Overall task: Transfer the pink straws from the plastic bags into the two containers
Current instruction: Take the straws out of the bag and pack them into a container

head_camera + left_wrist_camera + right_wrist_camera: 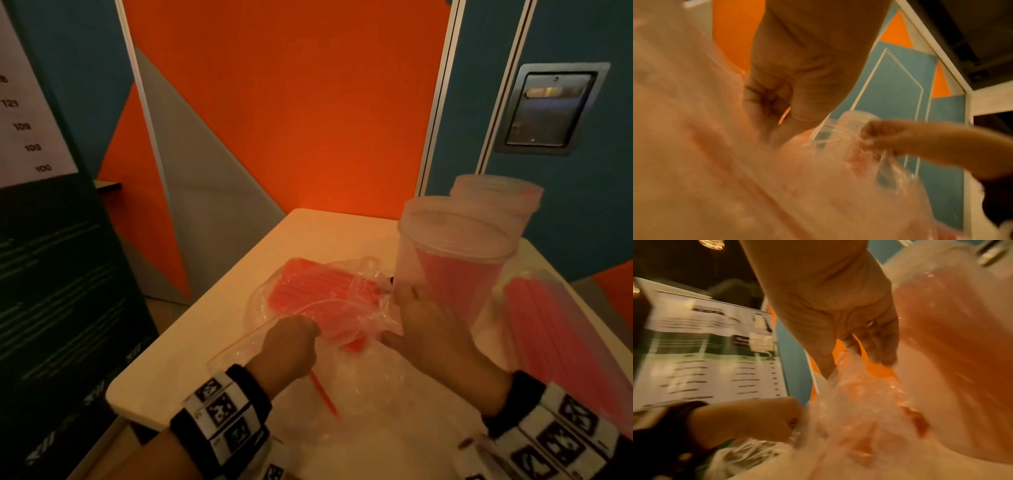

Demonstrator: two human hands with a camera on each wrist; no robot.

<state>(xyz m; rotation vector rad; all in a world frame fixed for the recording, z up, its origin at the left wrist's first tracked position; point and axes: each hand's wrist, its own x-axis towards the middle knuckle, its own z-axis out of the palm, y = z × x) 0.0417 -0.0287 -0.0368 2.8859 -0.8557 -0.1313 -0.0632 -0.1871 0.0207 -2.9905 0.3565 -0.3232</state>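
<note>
A clear plastic bag of pink straws lies mid-table. My left hand is a fist gripping the bag's near edge. My right hand pinches the bag's crumpled mouth between thumb and fingers, close to the base of the near container; the right wrist view shows the plastic rising between them. The near clear container stands upright with pink straws inside. A second container stands behind it. Another bag of straws lies at the right.
One loose pink straw lies by my left wrist on crumpled clear plastic at the table's front. The table's left edge drops beside a dark printed banner. An orange wall panel stands behind.
</note>
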